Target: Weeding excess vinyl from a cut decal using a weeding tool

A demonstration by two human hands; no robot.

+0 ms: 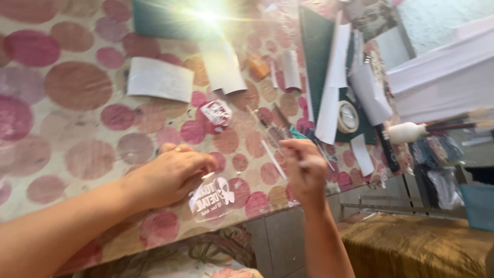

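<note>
The left hand (172, 172) lies flat, fingers curled down, pressing the clear plastic sheet with white printed lettering (212, 198) onto the table covered in a cloth of pink and brown circles (77, 87). The sheet sits at the near edge, between the two hands. The right hand (304, 167) is pinched closed on a thin white strip (272, 158) that slants up and to the left; the blur hides whether it also holds a tool. Judged step: a strip is being peeled or positioned while the sheet is held steady. The next move calls for firm downward pressure on the sheet and a slow, even pull. Farther off lie a white paper sheet (159, 79), a tape roll (348, 117) and a dark green cutting mat (316, 49).
</note>
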